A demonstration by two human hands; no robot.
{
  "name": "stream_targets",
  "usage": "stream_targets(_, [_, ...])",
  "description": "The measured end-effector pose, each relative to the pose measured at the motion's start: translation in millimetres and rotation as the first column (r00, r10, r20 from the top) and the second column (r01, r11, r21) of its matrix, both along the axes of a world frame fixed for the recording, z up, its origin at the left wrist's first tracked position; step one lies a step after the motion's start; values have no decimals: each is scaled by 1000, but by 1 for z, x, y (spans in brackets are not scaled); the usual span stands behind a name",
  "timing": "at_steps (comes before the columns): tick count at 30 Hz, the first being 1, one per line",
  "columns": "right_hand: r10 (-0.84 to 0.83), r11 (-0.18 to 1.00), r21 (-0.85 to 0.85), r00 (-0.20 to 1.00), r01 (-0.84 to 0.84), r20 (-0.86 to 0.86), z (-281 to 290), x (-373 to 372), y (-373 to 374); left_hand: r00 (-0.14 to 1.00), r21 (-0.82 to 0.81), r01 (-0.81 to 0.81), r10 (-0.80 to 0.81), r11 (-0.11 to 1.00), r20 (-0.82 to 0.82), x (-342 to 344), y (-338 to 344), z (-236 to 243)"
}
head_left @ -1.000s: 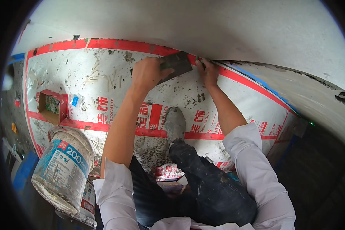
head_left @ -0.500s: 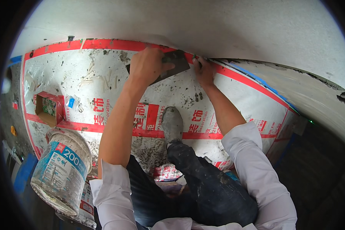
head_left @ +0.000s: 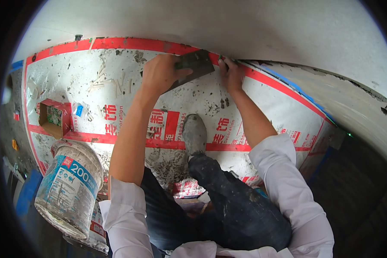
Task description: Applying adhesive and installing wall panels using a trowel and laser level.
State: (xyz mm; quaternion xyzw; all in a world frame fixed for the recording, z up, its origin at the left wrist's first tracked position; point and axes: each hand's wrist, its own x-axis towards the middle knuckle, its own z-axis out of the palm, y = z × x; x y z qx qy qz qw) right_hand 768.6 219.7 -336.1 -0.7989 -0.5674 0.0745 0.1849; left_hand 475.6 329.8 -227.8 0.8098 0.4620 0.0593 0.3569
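My left hand (head_left: 158,74) is closed on a dark flat rectangular plate (head_left: 198,64), which lies at an angle just short of the pale wall (head_left: 198,21). Just right of the plate, my right hand (head_left: 231,75) has its fingers curled at the red border where the printed protective sheeting (head_left: 202,99) meets the wall's foot; a small green bit shows by the fingertips, too small to name. My grey-shoed foot (head_left: 195,131) is on the sheeting below the hands.
At left are an open red box (head_left: 65,118), a small blue-labelled bag (head_left: 79,111), thin pale strips (head_left: 103,84) and a dirty bucket (head_left: 69,189). A blue strip (head_left: 290,84) runs along the right wall's foot, with a dark area (head_left: 348,185) at lower right.
The whole view has shifted, so the wall edge and floor sit higher in the picture. Both hands stay at the wall's foot, the left still holding the dark plate.
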Motion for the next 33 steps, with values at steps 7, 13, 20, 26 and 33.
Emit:
stream_targets(7, [67, 996, 64, 997, -64, -46, 5, -1, -3, 994, -27, -101, 102, 995, 26, -4, -49, -36])
stream_targets(13, [80, 996, 50, 991, -75, -105, 7, 4, 0, 987, 11, -159, 159, 987, 35, 1, -59, -38])
stream_targets(20, [76, 997, -10, 985, -79, -155, 14, -11, -7, 992, 40, -124, 124, 992, -7, -11, -44, -32])
stream_targets(26, [148, 986, 97, 978, -135, -146, 17, -2, 3, 966, 44, -256, 255, 966, 31, 10, -77, -42])
stream_targets(33, [79, 987, -125, 986, -98, -148, 19, 11, 3, 979, 54, -204, 204, 978, 0, 6, -52, -26])
